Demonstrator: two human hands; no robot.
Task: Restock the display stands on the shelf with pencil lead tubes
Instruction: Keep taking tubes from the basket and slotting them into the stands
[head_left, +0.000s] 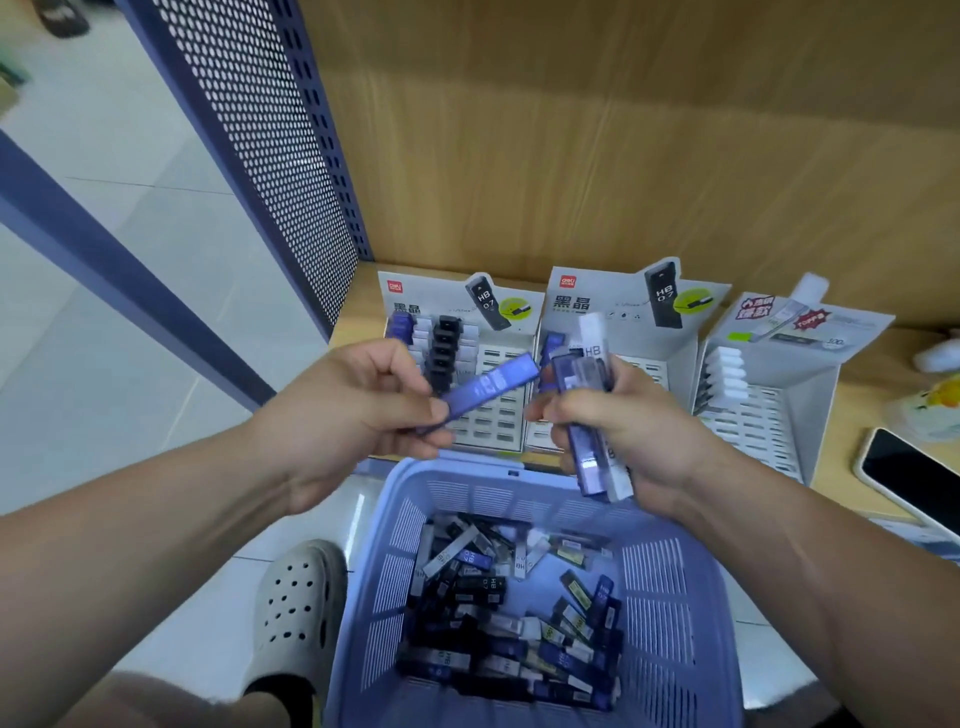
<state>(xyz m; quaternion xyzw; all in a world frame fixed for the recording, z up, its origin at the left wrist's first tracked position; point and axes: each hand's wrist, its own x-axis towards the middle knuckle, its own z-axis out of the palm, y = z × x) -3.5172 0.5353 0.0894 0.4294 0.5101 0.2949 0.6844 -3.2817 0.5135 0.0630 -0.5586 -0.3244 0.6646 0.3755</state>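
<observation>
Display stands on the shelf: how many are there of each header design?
HB 0.7 header: 2, the left stand and the middle stand
Red-label header: 1, the right stand
Total: 3

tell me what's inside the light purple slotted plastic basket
A loose, criss-crossed heap of black, blue and clear pencil lead tubes lies in the light purple plastic basket. Lower tubes and the floor beneath the heap are covered.
</observation>
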